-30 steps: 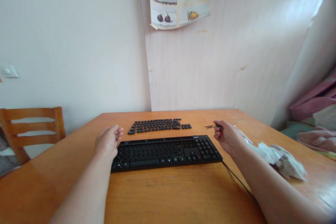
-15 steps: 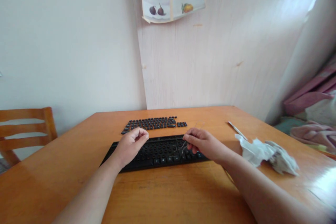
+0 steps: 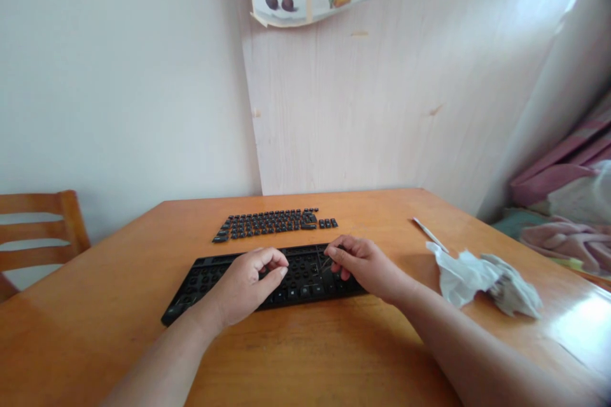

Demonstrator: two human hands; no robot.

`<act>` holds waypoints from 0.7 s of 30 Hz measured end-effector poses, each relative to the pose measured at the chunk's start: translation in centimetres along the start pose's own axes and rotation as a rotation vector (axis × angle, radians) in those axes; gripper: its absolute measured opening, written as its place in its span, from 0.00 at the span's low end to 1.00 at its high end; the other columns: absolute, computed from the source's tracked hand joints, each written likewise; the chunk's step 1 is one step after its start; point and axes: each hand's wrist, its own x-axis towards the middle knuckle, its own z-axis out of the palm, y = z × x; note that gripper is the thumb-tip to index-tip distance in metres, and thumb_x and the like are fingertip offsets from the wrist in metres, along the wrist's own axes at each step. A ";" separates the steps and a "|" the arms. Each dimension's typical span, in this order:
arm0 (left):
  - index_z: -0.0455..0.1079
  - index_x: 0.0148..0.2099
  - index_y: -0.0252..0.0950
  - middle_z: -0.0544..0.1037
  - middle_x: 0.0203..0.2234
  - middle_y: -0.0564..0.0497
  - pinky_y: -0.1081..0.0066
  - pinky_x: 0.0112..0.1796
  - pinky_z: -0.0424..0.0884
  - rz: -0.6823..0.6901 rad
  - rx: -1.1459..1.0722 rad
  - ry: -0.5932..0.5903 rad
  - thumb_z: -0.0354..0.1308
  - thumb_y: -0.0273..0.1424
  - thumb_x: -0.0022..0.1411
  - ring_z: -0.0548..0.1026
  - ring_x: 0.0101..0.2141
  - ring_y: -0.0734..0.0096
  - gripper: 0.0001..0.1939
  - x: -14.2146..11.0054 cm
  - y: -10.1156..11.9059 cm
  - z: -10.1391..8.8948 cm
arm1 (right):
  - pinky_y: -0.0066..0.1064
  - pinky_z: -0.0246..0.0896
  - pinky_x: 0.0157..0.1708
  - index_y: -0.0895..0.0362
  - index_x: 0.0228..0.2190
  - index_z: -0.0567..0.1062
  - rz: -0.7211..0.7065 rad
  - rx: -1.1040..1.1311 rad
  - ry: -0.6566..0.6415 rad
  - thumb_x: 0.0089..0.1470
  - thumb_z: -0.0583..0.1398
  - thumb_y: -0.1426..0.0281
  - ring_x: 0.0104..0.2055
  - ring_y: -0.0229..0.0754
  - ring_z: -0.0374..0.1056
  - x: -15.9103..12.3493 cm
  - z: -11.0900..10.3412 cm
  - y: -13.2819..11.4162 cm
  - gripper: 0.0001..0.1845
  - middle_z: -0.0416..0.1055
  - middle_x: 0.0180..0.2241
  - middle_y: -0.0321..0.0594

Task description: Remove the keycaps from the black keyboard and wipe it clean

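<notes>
At twelve o'clock I see my black keyboard point(image 3: 300, 275) and black keys point(image 3: 267, 222) on the orange-brown table point(image 3: 305, 356), a pale, streaked panel point(image 3: 329, 114) behind, white tissue point(image 3: 461, 276) at two, pink cloth point(image 3: 548, 168) beyond, and an orange-brown chair point(image 3: 33, 231) at ten.

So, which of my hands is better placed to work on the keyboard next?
Probably your right hand: it appears to pinch a thin wire tool, and its fingertips are over the keyboard. Your left hand is also over the keyboard, but no tool is visible in it.
</notes>
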 end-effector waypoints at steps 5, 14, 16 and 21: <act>0.74 0.36 0.42 0.75 0.30 0.51 0.68 0.36 0.66 0.055 0.099 -0.096 0.53 0.36 0.61 0.72 0.33 0.67 0.08 -0.2 0.5 0.4 | 0.25 0.59 0.23 0.57 0.35 0.73 -0.039 -0.049 -0.028 0.58 0.57 0.56 0.23 0.33 0.63 0.1 0.0 1.0 0.16 0.69 0.26 0.34; 0.74 0.41 0.42 0.76 0.37 0.49 0.67 0.41 0.69 0.118 0.084 -0.185 0.51 0.31 0.63 0.74 0.38 0.66 0.10 -0.6 0.9 1.1 | 0.25 0.57 0.22 0.55 0.32 0.74 -0.014 0.043 0.198 0.56 0.58 0.55 0.21 0.33 0.62 -0.2 -0.5 -0.1 0.16 0.70 0.23 0.34; 0.74 0.42 0.43 0.76 0.38 0.49 0.66 0.43 0.69 0.127 0.072 -0.196 0.51 0.29 0.62 0.74 0.40 0.65 0.11 -0.7 0.9 1.2 | 0.25 0.56 0.21 0.55 0.32 0.74 0.001 0.057 0.228 0.56 0.59 0.55 0.20 0.33 0.61 -0.1 -0.6 -0.1 0.16 0.70 0.22 0.34; 0.72 0.48 0.43 0.76 0.42 0.47 0.63 0.47 0.68 0.131 0.105 -0.185 0.53 0.27 0.60 0.75 0.43 0.64 0.14 -0.7 0.7 1.6 | 0.25 0.54 0.20 0.55 0.32 0.74 0.026 0.058 0.253 0.56 0.59 0.56 0.20 0.34 0.61 -0.1 -0.7 0.2 0.15 0.70 0.22 0.35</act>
